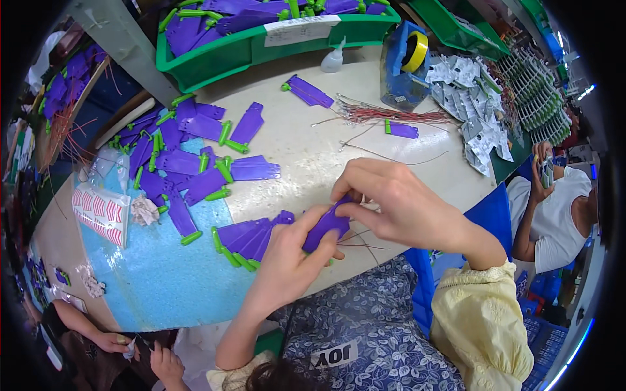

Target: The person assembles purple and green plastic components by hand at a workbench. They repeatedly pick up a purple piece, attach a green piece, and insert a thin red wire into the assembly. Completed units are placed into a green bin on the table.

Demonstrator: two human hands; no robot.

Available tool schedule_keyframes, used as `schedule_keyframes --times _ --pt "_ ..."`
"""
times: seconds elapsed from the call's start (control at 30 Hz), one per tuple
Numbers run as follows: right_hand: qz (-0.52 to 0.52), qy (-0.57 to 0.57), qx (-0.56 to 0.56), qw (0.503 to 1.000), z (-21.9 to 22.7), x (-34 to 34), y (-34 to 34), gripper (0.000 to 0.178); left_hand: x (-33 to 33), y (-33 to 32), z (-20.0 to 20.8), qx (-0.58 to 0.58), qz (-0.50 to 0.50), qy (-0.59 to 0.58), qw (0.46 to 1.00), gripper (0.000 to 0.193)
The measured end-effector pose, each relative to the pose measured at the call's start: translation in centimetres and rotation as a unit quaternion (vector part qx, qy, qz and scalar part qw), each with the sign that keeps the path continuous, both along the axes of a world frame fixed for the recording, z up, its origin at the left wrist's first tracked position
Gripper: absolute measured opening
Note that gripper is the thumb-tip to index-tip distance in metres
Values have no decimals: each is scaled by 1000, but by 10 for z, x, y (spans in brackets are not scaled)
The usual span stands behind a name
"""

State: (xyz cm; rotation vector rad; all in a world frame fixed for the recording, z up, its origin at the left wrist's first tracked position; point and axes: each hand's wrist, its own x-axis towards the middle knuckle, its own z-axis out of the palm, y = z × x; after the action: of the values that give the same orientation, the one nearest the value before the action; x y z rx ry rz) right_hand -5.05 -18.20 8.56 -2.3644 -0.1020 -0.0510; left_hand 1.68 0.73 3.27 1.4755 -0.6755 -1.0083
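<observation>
My left hand (287, 260) is closed around a flat purple plastic piece (324, 229), tilted up over the near edge of the table. Against the upper end of that piece, my right hand (391, 199) makes a pinch; what lies between its fingertips is hidden. Thin wires (365, 246) stick out below the right hand. Just left of my left hand, several purple pieces with green ends (251, 238) lie fanned in an overlapping row. Farther left is a loose heap of the same purple and green pieces (189, 159).
A green bin (280, 49) full of purple pieces stands at the back. Near it are a white squeeze bottle (333, 60), a blue tape dispenser (394, 72), a bundle of red wires (391, 114) and metal brackets (466, 98). Other people's hands (117, 342) work at lower left.
</observation>
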Motion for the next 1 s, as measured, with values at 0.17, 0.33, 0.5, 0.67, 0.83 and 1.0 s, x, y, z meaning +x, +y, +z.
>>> schedule_keyframes --times 0.17,0.33,0.5,0.67,0.83,1.0 --pt "-57 -129 -46 989 4 -14 -37 14 2 -18 1 -20 34 202 979 31" --pt "-145 -132 -48 979 4 -27 -49 9 2 -24 4 -51 1 317 947 38" --pt "-164 -133 -25 977 -3 -34 -54 8 1 -29 5 -24 7 367 930 39" --pt "-175 -142 -36 974 -6 -38 -59 8 1 -32 6 -24 12 403 915 38" --pt "-86 -123 9 989 -4 -44 -39 8 1 -29 -2 -4 26 411 911 34" --pt "-19 18 133 991 -14 -22 -40 16 -1 -23 -22 12 83 403 911 26"
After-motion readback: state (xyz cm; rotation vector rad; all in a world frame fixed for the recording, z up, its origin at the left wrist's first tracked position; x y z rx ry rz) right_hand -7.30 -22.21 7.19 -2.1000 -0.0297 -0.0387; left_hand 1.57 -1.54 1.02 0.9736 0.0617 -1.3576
